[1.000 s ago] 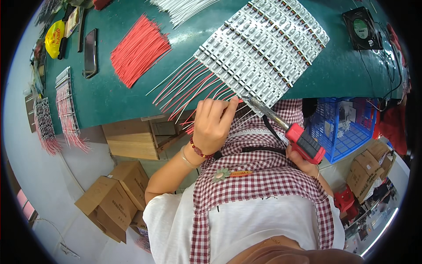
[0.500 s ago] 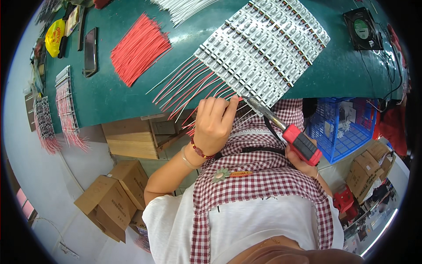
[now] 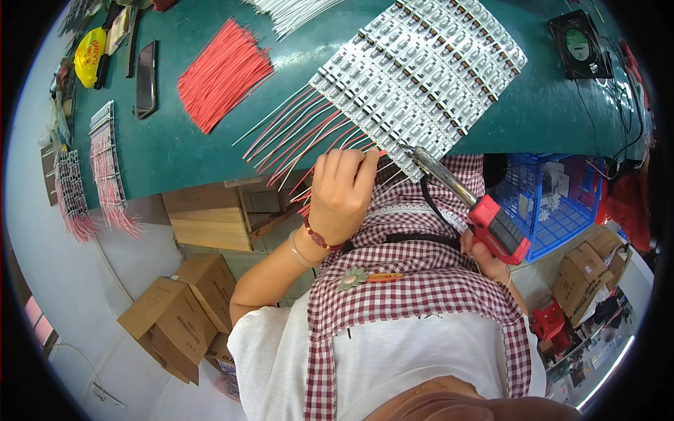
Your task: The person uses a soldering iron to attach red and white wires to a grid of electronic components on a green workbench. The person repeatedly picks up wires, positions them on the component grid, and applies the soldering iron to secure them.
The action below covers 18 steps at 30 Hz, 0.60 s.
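Observation:
A large panel of white circuit boards (image 3: 430,77) lies slanted on the green table, its lower corner past the front edge. Red and white wires (image 3: 284,137) fan out from its lower left side. My left hand (image 3: 340,186) is closed at that side, fingers pinching a red wire (image 3: 382,153) whose end shows by the fingertips. In my right hand (image 3: 486,261) is a soldering iron (image 3: 500,230) with a red and black handle. Its metal tip reaches over the panel's lower corner, right of my left fingertips; whether it touches a board I cannot tell.
A pile of red wires (image 3: 223,76) and a bundle of white wires (image 3: 298,14) lie farther back. At left are a phone (image 3: 146,81) and wired board strips (image 3: 107,158). A black fan (image 3: 579,45) stands at right, above a blue crate (image 3: 537,203). Cardboard boxes (image 3: 172,319) sit below.
The soldering iron and my right hand have shifted to the right, moving the tip away from my left fingertips. My left hand stays nearly in place with the red wire.

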Tool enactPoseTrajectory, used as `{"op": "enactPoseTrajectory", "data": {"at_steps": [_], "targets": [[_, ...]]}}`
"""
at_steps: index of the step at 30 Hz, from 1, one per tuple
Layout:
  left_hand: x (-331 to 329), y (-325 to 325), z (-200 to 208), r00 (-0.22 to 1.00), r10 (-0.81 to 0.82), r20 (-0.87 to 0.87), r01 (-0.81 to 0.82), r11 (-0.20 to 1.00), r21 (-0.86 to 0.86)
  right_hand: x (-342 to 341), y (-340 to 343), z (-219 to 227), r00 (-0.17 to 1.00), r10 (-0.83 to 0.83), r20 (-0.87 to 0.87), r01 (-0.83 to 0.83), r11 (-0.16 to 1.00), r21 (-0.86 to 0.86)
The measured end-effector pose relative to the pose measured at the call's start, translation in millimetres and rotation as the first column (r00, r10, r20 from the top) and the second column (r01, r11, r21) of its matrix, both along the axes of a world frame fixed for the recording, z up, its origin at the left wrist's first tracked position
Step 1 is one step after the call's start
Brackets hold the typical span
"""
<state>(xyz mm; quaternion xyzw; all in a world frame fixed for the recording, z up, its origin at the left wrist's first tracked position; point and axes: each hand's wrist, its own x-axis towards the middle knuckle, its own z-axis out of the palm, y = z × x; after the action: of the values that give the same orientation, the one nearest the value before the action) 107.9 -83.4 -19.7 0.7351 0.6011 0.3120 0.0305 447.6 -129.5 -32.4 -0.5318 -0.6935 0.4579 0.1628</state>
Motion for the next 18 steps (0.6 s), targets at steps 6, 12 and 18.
{"op": "enactPoseTrajectory", "data": {"at_steps": [6, 12, 18], "targets": [[0, 0, 2, 0.998, 0.048, 0.035, -0.049, 0.998, 0.048, 4, -1, 3, 0.993, -0.040, -0.115, 0.032, 0.997, -0.071], [7, -11, 3, 1.000, -0.007, 0.022, 0.005, 0.997, 0.077, 2, 1, -6, 0.992, -0.011, -0.126, -0.003, 0.994, -0.113], [11, -11, -4, 1.000, 0.015, 0.022, -0.016, 0.999, 0.044, -13, 6, 2, 0.995, -0.023, -0.094, 0.021, 1.000, -0.023]]}}
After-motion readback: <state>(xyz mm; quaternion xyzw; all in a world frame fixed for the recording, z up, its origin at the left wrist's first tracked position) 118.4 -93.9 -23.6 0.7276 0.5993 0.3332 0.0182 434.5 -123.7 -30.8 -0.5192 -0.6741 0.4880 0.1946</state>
